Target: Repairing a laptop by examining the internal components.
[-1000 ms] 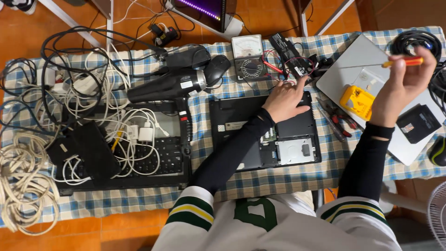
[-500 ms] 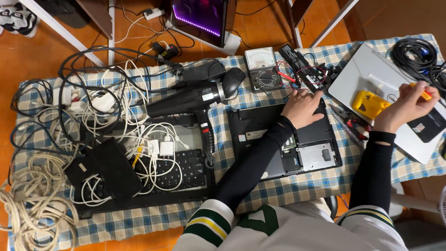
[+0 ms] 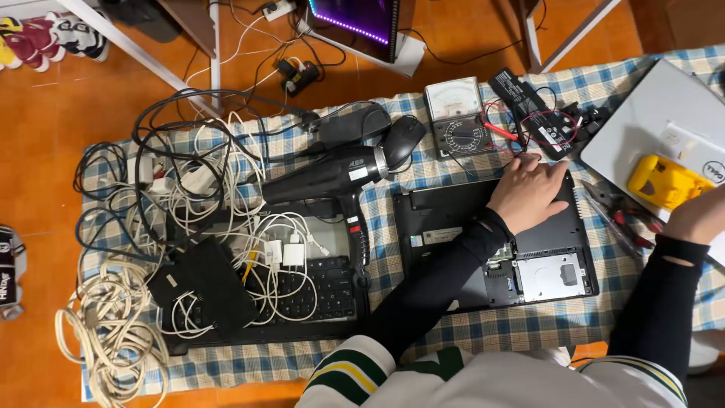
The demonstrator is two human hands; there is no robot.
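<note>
Black plastic everywhere on this one. My left hand (image 3: 529, 193) was lying flat, fingers spread and gripping nothing, on the top edge of the opened laptop base (image 3: 495, 249), which sat upside down on the checked tablecloth (image 3: 423, 170) right in front of me. Just below that hand the cover was off and you could see the silver drive (image 3: 551, 276) in its bay.

My right hand (image 3: 698, 215) was off at the far right edge of the view, mostly cut off, so I honestly couldn't tell if it was holding anything or just loose. It was well apart from the left one, sitting right under the yellow meter (image 3: 668, 181) that lay on the closed silver laptop (image 3: 653, 121).

Between the two hands there were some red-handled tools (image 3: 623, 219) on the cloth. Above my left hand was an analog multimeter (image 3: 457, 117) with red leads, and a long black battery pack (image 3: 532, 113) beside it. To the left of my left hand lay a black hair dryer (image 3: 332, 177) and a black mouse (image 3: 404, 140). Further left still, a keyboard (image 3: 317, 291) was half buried under a mess of white cables (image 3: 219, 204).
</note>
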